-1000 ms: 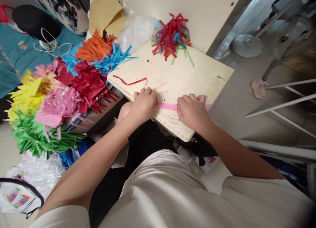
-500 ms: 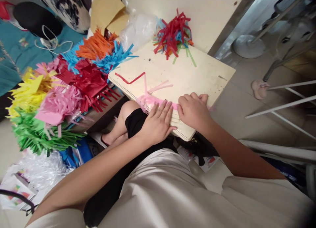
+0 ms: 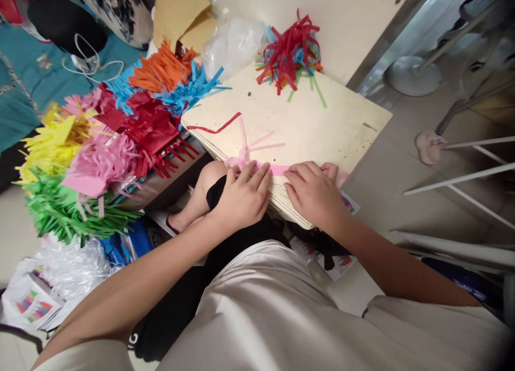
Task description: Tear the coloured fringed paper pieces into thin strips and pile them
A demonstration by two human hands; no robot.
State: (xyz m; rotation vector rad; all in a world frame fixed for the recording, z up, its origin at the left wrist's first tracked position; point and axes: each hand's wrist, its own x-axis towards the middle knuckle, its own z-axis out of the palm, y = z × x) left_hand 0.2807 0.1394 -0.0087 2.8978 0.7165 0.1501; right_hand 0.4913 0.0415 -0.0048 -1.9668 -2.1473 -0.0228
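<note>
A strip of pink tissue paper (image 3: 277, 170) lies along the near edge of a pale wooden board (image 3: 306, 124), with thin fringe strands trailing from its left end. My left hand (image 3: 247, 194) bends its fingers over the strip's left part, thumb close beside them. Closed fingers of my right hand (image 3: 316, 191) press on the right part, and its thumb rests lower on the board. What lies under the fingertips is hidden. A loose red paper strip (image 3: 217, 130) rests on the board to the left.
Fringed paper bundles in yellow (image 3: 52, 140), pink (image 3: 100, 164), green (image 3: 80, 210), red (image 3: 151, 130), blue and orange (image 3: 163, 68) pile up at left. Mixed paper scraps (image 3: 292, 52) sit at the board's back. A clear plastic bag (image 3: 231, 46) and white metal legs (image 3: 475, 140) are nearby.
My left hand has slid left along the pink paper, its fingers now more bent. My right hand has shifted slightly down, uncovering more of the strip between the hands.
</note>
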